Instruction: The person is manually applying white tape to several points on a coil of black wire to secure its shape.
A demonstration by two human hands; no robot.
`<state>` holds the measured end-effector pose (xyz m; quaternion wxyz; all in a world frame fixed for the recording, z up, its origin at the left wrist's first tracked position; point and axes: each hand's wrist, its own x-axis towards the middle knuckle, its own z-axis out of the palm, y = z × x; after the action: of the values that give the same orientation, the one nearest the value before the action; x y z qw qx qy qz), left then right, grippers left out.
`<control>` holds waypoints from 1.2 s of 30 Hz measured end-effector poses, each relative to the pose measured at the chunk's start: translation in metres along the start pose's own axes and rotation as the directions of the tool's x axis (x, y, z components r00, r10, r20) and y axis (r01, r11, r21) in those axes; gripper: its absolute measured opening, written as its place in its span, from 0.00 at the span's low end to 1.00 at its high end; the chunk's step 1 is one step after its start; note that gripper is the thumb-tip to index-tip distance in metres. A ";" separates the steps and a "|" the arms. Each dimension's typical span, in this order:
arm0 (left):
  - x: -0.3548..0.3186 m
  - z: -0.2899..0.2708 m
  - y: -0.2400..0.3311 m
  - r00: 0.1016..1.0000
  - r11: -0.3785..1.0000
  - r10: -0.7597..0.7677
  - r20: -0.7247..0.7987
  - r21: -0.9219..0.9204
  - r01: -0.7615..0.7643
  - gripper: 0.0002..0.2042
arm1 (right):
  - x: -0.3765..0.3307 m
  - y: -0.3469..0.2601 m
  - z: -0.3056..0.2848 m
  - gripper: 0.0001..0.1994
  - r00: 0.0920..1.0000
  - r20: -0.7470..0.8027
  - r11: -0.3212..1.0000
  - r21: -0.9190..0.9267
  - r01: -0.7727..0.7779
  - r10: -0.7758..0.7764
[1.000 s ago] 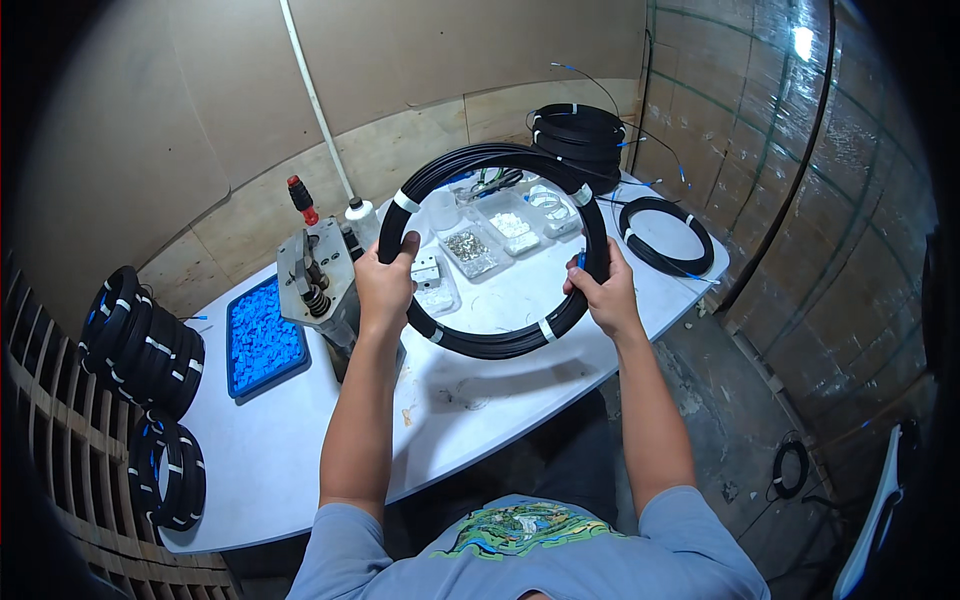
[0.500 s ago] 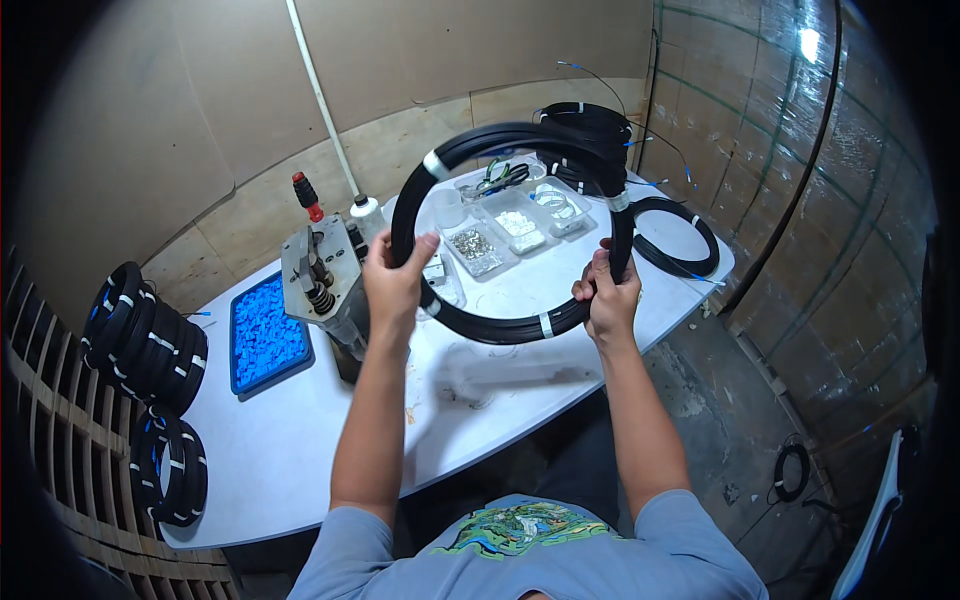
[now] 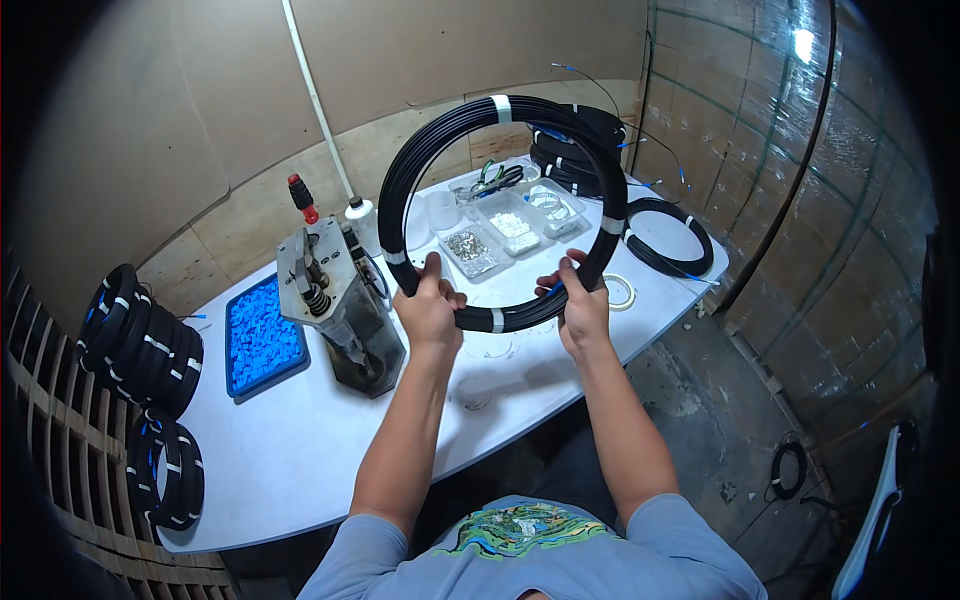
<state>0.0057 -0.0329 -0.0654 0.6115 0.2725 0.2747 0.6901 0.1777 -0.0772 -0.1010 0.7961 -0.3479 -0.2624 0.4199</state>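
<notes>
A large coil of black cable (image 3: 405, 170), bound with several bands of white tape, is held up above the white table. My left hand (image 3: 430, 312) grips its lower left part, thumb on the near side and fingers wrapped round. At the lower right my right hand (image 3: 580, 305) is closed on the same coil, where a short blue piece shows by the fingertips. The ring stands nearly upright, facing me. Through its opening I see clear plastic boxes with small metal parts (image 3: 466, 250) and white parts (image 3: 514, 232).
A metal bench press (image 3: 335, 300) with a red-and-black-handled screwdriver (image 3: 302, 198) stands left of the coil. Beside it lies a tray of blue connectors (image 3: 265, 335). Stacked black coils (image 3: 145, 345) line the left edge. A roll of tape (image 3: 620, 292) and another coil (image 3: 668, 238) lie right.
The coil has turned in my hands and come up slightly, its tape bands shifting round. My left hand has slid down to the lower left of the ring; my right hand has moved slightly inward.
</notes>
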 end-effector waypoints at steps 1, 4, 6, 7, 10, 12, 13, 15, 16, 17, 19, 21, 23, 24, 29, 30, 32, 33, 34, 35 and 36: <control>0.004 -0.003 0.007 1.000 0.998 0.013 0.010 0.069 -0.013 0.14 | 0.006 0.002 -0.008 0.21 0.999 0.038 0.999 -0.047 0.021 -0.020; 0.014 -0.009 0.029 0.998 0.967 -0.030 0.058 0.255 0.014 0.09 | 0.025 -0.025 -0.020 0.27 0.979 0.093 0.969 -0.157 0.193 -0.180; 0.021 -0.011 0.042 0.988 0.930 -0.102 0.118 0.363 0.053 0.09 | 0.031 -0.054 -0.020 0.21 0.968 0.180 0.947 -0.239 0.216 -0.176; 0.022 -0.007 0.047 0.980 0.900 -0.140 0.139 0.431 0.067 0.09 | 0.040 -0.063 -0.026 0.19 0.964 0.238 0.943 -0.275 0.186 -0.121; 0.040 -0.014 0.056 0.948 0.854 -0.250 0.197 0.506 0.120 0.10 | 0.038 -0.071 -0.014 0.15 0.948 0.310 0.924 -0.337 0.182 -0.073; 0.051 -0.016 0.056 0.938 0.847 -0.282 0.201 0.512 0.144 0.12 | 0.034 -0.072 -0.014 0.14 0.956 0.293 0.944 -0.321 0.080 0.018; 0.057 -0.017 0.054 0.930 0.833 -0.303 0.210 0.532 0.152 0.13 | 0.033 -0.067 -0.012 0.14 0.966 0.260 0.945 -0.315 0.089 -0.004; 0.063 -0.014 0.055 0.916 0.816 -0.333 0.225 0.556 0.159 0.15 | 0.029 -0.066 -0.012 0.14 0.973 0.232 0.944 -0.322 0.076 0.001; 0.068 -0.015 0.054 0.915 0.816 -0.333 0.228 0.556 0.158 0.15 | 0.027 -0.065 -0.011 0.14 0.979 0.206 0.942 -0.329 0.061 0.009; 0.073 -0.017 0.056 0.913 0.813 -0.325 0.248 0.567 0.135 0.15 | 0.022 -0.062 -0.008 0.13 0.978 0.209 0.947 -0.315 0.071 -0.004; 0.079 -0.025 0.060 0.908 0.812 -0.329 0.260 0.568 0.131 0.16 | 0.012 -0.057 0.003 0.16 0.980 0.194 0.944 -0.317 0.093 -0.031; 0.077 -0.021 0.060 0.913 0.805 -0.316 0.257 0.582 0.115 0.15 | 0.011 -0.056 0.002 0.17 0.983 0.182 0.942 -0.322 0.097 -0.039; 0.071 -0.017 0.064 0.909 0.795 -0.276 0.312 0.605 0.034 0.13 | 0.018 -0.051 -0.008 0.13 0.989 0.135 0.971 -0.223 0.083 -0.053; 0.068 -0.016 0.064 0.908 0.796 -0.276 0.314 0.605 0.033 0.13 | 0.021 -0.046 -0.014 0.13 0.989 0.134 0.971 -0.223 0.085 -0.056; 0.047 -0.037 0.036 0.937 0.976 0.043 0.347 0.185 -0.113 0.26 | 0.009 -0.020 -0.011 0.09 0.995 0.021 0.995 0.031 0.100 -0.100; 0.036 -0.042 0.021 0.963 0.989 0.047 0.266 0.125 -0.083 0.27 | 0.005 -0.012 -0.006 0.09 0.994 -0.019 0.989 0.100 0.112 -0.111; 0.002 -0.043 -0.022 0.979 0.993 0.013 0.204 0.110 -0.036 0.25 | -0.005 0.000 0.007 0.10 0.991 -0.089 0.973 0.201 0.116 -0.100; -0.013 -0.040 -0.036 0.982 1.000 0.001 0.189 0.023 -0.005 0.22 | -0.008 0.007 0.012 0.10 0.992 -0.094 0.965 0.240 0.109 -0.089; -0.020 -0.037 -0.044 0.984 0.997 -0.012 0.176 -0.068 0.024 0.19 | -0.011 0.011 0.014 0.11 0.992 -0.099 0.955 0.277 0.103 -0.079; -0.021 -0.029 -0.039 0.997 0.994 0.003 0.082 -0.109 0.006 0.12 | -0.015 0.016 0.011 0.13 0.996 -0.035 0.949 0.304 0.085 -0.078; -0.013 -0.032 -0.036 0.998 0.992 0.014 0.065 -0.128 -0.005 0.09 | -0.017 0.021 0.009 0.13 0.996 -0.033 0.950 0.301 0.083 -0.077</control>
<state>0.0090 -0.0436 -0.1144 0.6333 0.2567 0.2083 0.6998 0.1526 -0.0803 -0.1140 0.8591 -0.2156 -0.2006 0.4187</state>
